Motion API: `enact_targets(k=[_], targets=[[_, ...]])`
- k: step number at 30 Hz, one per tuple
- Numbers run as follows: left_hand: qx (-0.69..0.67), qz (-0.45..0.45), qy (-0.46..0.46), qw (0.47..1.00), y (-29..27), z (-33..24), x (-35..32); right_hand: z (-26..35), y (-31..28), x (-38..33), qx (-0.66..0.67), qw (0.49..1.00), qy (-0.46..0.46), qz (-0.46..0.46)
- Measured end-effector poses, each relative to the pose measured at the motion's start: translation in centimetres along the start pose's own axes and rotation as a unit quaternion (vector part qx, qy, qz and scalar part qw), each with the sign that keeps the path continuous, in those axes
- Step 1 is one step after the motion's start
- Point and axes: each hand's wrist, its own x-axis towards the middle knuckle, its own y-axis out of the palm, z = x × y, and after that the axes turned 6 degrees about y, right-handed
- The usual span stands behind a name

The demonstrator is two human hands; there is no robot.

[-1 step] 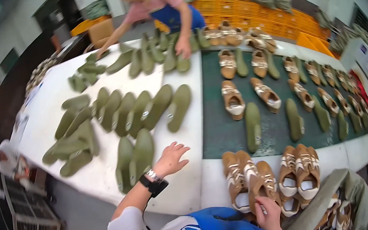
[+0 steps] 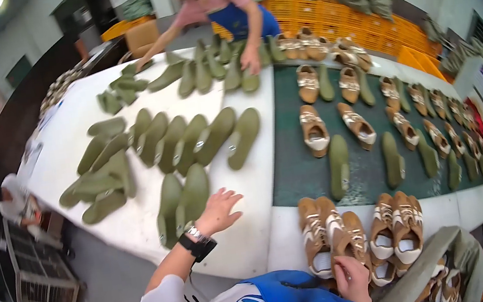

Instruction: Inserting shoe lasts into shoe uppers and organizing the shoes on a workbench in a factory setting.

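Observation:
Over the white tabletop [image 2: 249,212] my left hand [image 2: 218,212] is open, its fingers spread and empty. Just to its left lie two olive-green insoles [image 2: 191,196], side by side; the wrist hides their near ends in part. My right hand [image 2: 354,283] is closed, low at the near edge, at the heel of a brown sneaker [image 2: 338,233] with white stripes. Its fingers cover that heel, so the grip itself is partly hidden. More brown sneakers [image 2: 404,221] stand close together to the right of it.
A row of green insoles [image 2: 220,132] and a loose heap [image 2: 101,183] cover the left table. On the dark green belt [image 2: 303,173], sneakers and insoles stand in rows. Across the table a person [image 2: 224,8] handles insoles. A grey-green cloth-edged container [image 2: 468,249] holds shoes at lower right.
The view has shifted slightly, so the table appears farther right. My left hand has come a little closer to the two near insoles. My right hand stays at the sneaker's heel.

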Motion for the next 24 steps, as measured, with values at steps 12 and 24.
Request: enact_targets(k=[12,24], targets=[[-0.385,-0.236,-0.35,0.821,1.9,12.7,-20.1,12.4,13.5,6.4,-0.071,0.82,-0.349,0.448],[-0.348,-0.262,-0.359,0.826,5.3,8.3,-18.0,7.4,34.4,10.5,0.031,0.936,-0.134,0.323]])
